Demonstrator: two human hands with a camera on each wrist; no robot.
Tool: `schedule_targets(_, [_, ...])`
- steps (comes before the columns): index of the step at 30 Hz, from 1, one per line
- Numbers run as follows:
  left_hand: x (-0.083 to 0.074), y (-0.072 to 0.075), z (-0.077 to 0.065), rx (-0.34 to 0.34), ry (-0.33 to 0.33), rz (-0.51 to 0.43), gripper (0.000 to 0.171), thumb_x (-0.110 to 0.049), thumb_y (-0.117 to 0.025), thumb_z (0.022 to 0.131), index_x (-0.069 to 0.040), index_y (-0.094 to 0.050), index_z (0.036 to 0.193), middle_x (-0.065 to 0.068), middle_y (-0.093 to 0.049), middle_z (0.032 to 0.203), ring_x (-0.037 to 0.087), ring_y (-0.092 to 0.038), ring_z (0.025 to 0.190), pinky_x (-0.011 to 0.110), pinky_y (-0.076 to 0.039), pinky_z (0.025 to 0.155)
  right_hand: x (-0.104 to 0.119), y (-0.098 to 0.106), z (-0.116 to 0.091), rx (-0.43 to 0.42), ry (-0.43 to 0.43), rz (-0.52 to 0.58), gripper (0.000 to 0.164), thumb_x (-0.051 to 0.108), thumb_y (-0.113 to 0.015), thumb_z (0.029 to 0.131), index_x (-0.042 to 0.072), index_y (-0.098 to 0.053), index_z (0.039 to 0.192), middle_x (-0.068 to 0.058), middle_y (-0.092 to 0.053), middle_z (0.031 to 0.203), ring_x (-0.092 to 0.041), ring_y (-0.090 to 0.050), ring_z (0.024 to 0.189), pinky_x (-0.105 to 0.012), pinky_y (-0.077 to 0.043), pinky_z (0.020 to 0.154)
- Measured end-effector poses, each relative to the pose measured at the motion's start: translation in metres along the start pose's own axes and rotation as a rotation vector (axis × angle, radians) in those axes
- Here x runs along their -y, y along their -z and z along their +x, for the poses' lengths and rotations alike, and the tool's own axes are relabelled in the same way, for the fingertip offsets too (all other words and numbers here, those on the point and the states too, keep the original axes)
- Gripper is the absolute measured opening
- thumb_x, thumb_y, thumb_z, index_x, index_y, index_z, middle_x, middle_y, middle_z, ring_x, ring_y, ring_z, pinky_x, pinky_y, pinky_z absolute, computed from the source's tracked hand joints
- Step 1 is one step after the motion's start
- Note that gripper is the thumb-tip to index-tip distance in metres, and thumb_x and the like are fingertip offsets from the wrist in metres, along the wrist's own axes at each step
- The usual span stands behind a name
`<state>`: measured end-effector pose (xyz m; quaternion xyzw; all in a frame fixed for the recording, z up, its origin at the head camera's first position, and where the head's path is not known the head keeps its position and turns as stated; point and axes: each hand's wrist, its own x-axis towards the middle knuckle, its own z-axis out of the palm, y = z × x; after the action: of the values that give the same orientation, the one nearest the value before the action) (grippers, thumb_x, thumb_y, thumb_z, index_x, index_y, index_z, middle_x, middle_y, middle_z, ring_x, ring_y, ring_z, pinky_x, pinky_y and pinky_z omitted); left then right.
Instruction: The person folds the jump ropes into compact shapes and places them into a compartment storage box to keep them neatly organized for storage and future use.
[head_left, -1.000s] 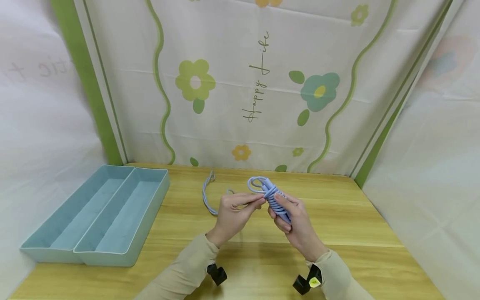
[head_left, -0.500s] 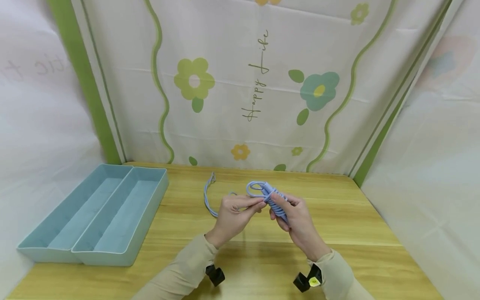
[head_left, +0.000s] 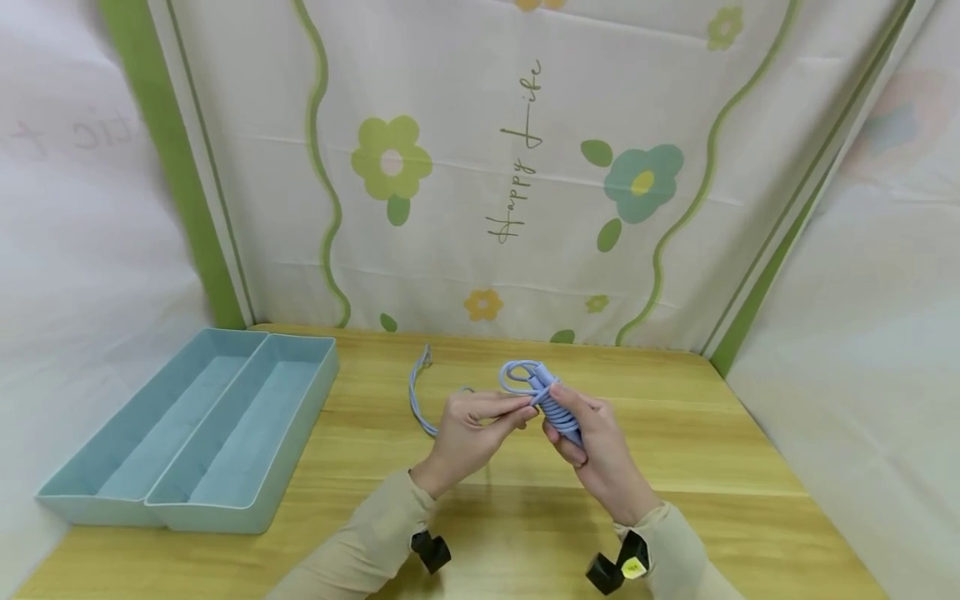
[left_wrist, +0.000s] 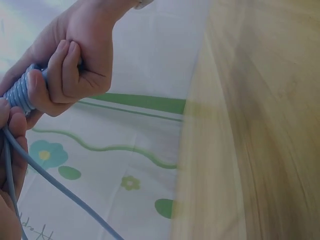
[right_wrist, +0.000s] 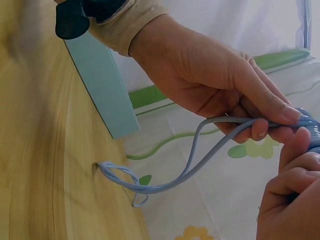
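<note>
A light blue jump rope (head_left: 558,414) has its cord wound in tight coils round its handles, with a handle end and a loop of cord sticking out at the top. My right hand (head_left: 603,454) grips this bundle, thumb across the coils. Close beside it, my left hand (head_left: 468,433) pinches the cord between thumb and fingers at the upper coils. From the left hand, a doubled length of cord (right_wrist: 167,187) trails down in the right wrist view. Its far end (head_left: 414,400) shows beyond the left hand in the head view.
Two long blue-green bins (head_left: 247,433) stand side by side at the table's left. The wooden table (head_left: 712,467) ends at a printed curtain (head_left: 450,208) at the back, with white fabric walls on both sides.
The bundle dips slightly, then shifts a little right, while the right thumb stays pressed on the coils. Both hands stay nearly in place, and the trailing cord moves only slightly.
</note>
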<state>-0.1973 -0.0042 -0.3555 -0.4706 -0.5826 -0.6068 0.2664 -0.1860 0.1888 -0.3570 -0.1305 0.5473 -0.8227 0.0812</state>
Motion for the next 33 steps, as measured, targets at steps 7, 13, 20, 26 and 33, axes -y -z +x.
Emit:
schedule_targets(7, [0.002,0.003,-0.001,0.021,-0.009,0.05,0.022,0.025,-0.071,0.075,0.018,-0.07,0.096,0.023,-0.071,0.088,0.022,-0.071,0.073,0.027,-0.057,0.063,0.001,0.003,0.0,0.059,-0.016,0.062,0.029,0.023,-0.05,0.106,0.002,-0.069,0.105,-0.004,-0.058,0.065,-0.004,-0.032,0.039,-0.017,-0.026,0.038])
schedule_targets(13, [0.008,0.008,-0.002,0.07,0.009,0.023,0.023,0.023,-0.07,0.078,0.017,-0.07,0.101,0.02,-0.071,0.091,0.019,-0.064,0.066,0.023,-0.051,0.055,0.002,0.009,0.001,0.138,-0.002,0.102,0.033,0.022,-0.043,0.108,0.002,-0.069,0.109,-0.004,-0.059,0.067,-0.006,-0.028,0.041,-0.018,-0.023,0.039])
schedule_targets(20, [0.014,0.016,-0.006,0.141,0.128,-0.07,0.02,0.019,-0.066,0.084,0.015,-0.07,0.103,0.019,-0.07,0.088,0.011,-0.055,0.065,0.023,-0.043,0.051,0.004,0.014,0.002,0.229,0.019,0.152,0.035,0.02,-0.038,0.109,0.002,-0.069,0.112,-0.003,-0.059,0.069,-0.008,-0.024,0.043,-0.02,-0.017,0.039])
schedule_targets(26, [0.018,0.024,-0.009,0.161,0.234,-0.092,0.018,0.012,-0.065,0.089,0.011,-0.072,0.105,0.013,-0.067,0.087,0.015,-0.047,0.063,0.023,-0.039,0.053,0.007,0.017,0.003,0.3,0.047,0.165,0.036,0.017,-0.035,0.109,0.002,-0.067,0.111,-0.004,-0.059,0.069,-0.008,-0.024,0.043,-0.022,-0.016,0.038])
schedule_targets(33, [0.025,0.032,-0.014,0.185,0.299,-0.129,0.017,0.013,-0.063,0.09,0.013,-0.071,0.105,0.015,-0.067,0.088,0.016,-0.05,0.064,0.026,-0.043,0.054,0.007,0.018,0.002,0.36,0.047,0.141,0.037,0.017,-0.034,0.109,0.002,-0.068,0.11,-0.003,-0.059,0.071,-0.009,-0.024,0.044,-0.023,-0.015,0.038])
